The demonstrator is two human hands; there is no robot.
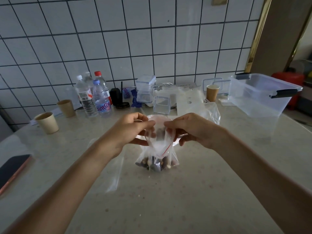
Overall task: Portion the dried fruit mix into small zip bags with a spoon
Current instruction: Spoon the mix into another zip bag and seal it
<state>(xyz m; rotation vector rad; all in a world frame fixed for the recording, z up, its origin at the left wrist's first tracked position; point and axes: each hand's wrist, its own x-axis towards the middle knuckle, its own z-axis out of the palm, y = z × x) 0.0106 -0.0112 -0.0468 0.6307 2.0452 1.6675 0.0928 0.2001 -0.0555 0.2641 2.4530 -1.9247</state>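
Both hands — left hand (133, 129) & right hand (190, 129) — fingers pinching zip bag (158, 149) top; fruit mix (156, 163) at bottom.

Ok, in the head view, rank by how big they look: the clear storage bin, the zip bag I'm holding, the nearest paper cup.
1. Clear storage bin, largest.
2. Zip bag; nearer the camera, so unsure.
3. Nearest paper cup, smallest.

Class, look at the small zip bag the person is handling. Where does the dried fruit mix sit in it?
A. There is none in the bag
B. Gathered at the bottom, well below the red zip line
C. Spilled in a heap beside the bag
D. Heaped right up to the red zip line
B: the dried fruit mix lies at the bottom of the zip bag, below the red line, while the left hand and right hand pinch its top.
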